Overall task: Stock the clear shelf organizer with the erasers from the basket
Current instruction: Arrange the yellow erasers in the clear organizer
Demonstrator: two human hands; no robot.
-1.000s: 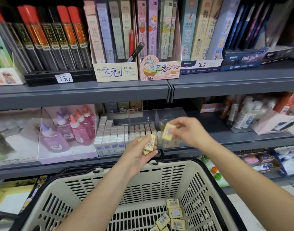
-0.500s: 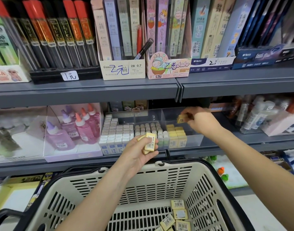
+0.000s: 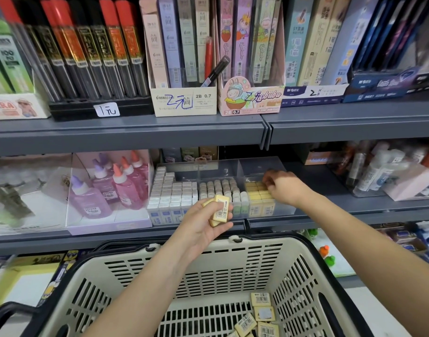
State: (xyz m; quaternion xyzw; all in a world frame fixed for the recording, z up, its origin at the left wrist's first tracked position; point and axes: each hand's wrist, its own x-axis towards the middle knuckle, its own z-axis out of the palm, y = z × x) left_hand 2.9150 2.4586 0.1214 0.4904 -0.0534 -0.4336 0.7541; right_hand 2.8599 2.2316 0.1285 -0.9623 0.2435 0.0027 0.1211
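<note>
Yellow erasers (image 3: 258,194) fill the front rows of the right-hand compartment of the clear shelf organizer (image 3: 259,166) at frame centre. The right hand (image 3: 285,188) reaches in there, fingers curled onto the top row; whether it pinches one I cannot tell. The left hand (image 3: 201,227) grips a few spare erasers (image 3: 220,210) just below, and loose erasers (image 3: 262,313) lie in the basket (image 3: 208,263) at the bottom, so stocking looks partway done

The right hand (image 3: 285,188) is lowered into the right compartment of the clear shelf organizer (image 3: 264,166).
The eraser pinched in front of the organizer a second ago, then lifted over it, is now brought down onto the rows of yellow erasers (image 3: 257,194); it is hidden under the curled fingers (image 3: 269,181), so its release cannot be told.
</note>
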